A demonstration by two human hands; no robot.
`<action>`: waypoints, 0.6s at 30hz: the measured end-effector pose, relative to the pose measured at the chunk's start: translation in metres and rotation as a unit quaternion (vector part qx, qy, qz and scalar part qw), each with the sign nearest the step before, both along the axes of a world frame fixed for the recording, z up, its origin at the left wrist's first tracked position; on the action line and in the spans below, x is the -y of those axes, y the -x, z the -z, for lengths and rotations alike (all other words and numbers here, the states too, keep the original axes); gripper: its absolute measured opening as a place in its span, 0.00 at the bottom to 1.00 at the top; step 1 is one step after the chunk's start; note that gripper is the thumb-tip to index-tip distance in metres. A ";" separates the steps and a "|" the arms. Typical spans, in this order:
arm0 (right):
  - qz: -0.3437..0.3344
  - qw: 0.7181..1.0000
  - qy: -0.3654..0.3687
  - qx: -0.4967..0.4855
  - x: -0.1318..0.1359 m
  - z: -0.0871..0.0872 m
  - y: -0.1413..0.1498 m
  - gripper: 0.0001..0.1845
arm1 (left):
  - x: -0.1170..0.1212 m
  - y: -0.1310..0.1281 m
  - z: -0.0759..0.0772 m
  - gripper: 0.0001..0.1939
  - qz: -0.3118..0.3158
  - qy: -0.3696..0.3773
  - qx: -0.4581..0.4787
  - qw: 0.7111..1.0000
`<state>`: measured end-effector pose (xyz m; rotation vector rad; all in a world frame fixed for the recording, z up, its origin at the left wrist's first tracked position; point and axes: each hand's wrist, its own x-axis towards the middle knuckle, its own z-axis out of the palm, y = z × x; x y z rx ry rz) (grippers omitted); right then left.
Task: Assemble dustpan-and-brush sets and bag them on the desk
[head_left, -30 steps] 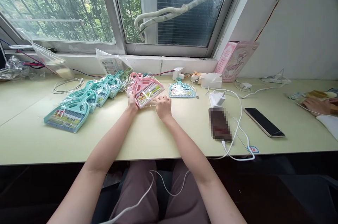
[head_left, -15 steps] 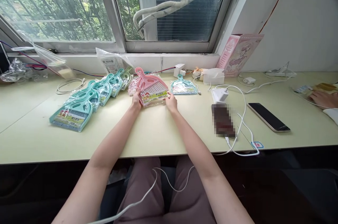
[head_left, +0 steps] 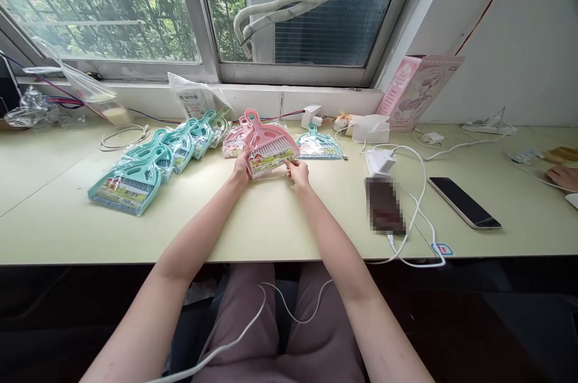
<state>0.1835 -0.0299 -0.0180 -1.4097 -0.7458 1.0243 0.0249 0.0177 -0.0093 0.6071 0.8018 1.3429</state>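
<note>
A pink dustpan-and-brush set (head_left: 268,143) in clear wrap is tilted up off the pale green table (head_left: 271,220). My left hand (head_left: 241,169) grips its lower left corner and my right hand (head_left: 298,171) pinches its lower right corner. Behind it lies a second pink set (head_left: 235,141). A row of several teal sets (head_left: 149,166) overlaps to the left, and one teal set (head_left: 318,147) lies flat just to the right.
Right of my hands lie a phone (head_left: 385,205) on a white cable, a charger (head_left: 379,161) and a second dark phone (head_left: 464,202). A pink box (head_left: 418,91) leans on the wall. Another person's hand (head_left: 562,176) rests at the far right. Plastic bags (head_left: 85,91) sit by the window.
Both hands have lifted the pink set's front edge, so it stands steeper and a little farther from me. My right hand slid from its right side to its lower right corner.
</note>
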 end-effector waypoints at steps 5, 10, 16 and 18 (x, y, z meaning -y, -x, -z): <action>0.016 0.998 0.008 -0.066 0.002 -0.006 -0.002 0.14 | 0.002 -0.005 0.001 0.21 0.025 -0.016 0.013 0.999; 0.034 0.995 0.014 -0.097 0.001 -0.007 -0.007 0.14 | 0.004 -0.011 0.000 0.19 0.030 -0.044 0.005 0.999; 0.001 0.993 0.016 -0.120 0.002 -0.010 -0.012 0.09 | 0.007 -0.011 -0.002 0.24 0.057 -0.078 -0.006 0.995; 0.011 0.993 0.004 -0.118 0.002 -0.011 -0.013 0.08 | 0.005 -0.011 0.000 0.24 0.037 -0.063 -0.016 0.997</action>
